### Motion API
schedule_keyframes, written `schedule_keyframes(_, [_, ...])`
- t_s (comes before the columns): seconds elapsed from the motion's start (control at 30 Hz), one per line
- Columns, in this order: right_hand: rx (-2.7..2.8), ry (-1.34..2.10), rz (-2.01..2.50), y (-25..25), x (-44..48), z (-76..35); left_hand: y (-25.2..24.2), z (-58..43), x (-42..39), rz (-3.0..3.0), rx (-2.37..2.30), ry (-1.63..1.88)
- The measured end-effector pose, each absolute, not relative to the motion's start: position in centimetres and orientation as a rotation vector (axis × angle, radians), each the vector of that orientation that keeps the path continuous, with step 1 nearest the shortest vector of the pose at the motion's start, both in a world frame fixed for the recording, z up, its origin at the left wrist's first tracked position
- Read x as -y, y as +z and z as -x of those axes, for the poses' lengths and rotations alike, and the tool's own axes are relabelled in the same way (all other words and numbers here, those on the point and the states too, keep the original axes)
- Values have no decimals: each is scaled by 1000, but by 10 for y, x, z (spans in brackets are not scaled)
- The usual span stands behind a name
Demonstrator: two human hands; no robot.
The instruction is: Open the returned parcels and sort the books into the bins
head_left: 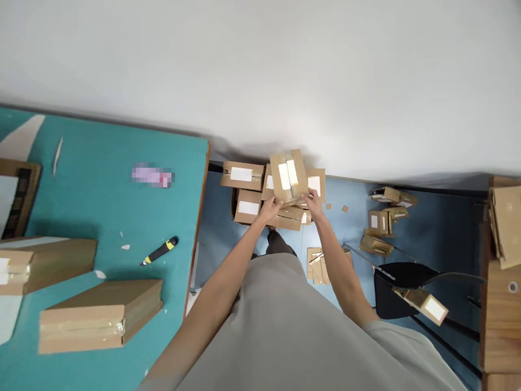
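Between my two hands is a taped cardboard box point(301, 167) with white labels on its upper face. My left hand point(270, 208) grips its near left corner, and my right hand point(313, 202) grips the near right corner. Both hands are closed on it, with some fingers hidden underneath. The box is tilted over a group of other cardboard boxes on the floor. Among them are a labelled box point(255, 184) at the back left, another box point(241, 216) in front of it, and a box point(287, 221) below my hands.
On the left, a green-topped table point(109, 217) bears a utility knife point(160, 251), a large box point(83, 317) and paper scraps. Flattened cardboard point(315, 266) lies on the blue floor. Small boxes point(379, 221), a black chair point(393, 296) and a wooden desk point(504, 320) are at right.
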State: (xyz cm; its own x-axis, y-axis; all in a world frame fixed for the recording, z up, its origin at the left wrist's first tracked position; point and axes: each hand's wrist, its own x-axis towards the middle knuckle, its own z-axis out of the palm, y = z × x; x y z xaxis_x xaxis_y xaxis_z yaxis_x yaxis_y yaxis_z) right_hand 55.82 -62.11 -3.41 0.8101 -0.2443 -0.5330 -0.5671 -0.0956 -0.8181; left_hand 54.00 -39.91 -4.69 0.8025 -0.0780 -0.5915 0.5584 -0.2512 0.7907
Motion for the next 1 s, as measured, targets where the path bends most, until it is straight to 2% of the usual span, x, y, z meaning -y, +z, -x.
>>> schedule_keyframes(0.2, [-96,237,2037,62,543,-552,1,-500,339,-1489,-542,-286])
schedule_keyframes(0.37, [104,343,1964,128,460,-490,55,-441,248,-1380,-669,109])
schedule_keyframes(0.5, [366,482,1878,153,371,-442,84,-363,183,-1393,-895,418])
schedule_keyframes(0.67, [602,658,1784,142,265,-395,84,-253,140,-1321,-1112,710])
schedule_keyframes(1.0, [811,1078,1567,44,121,-290,23,-98,77,-1245,-1511,911])
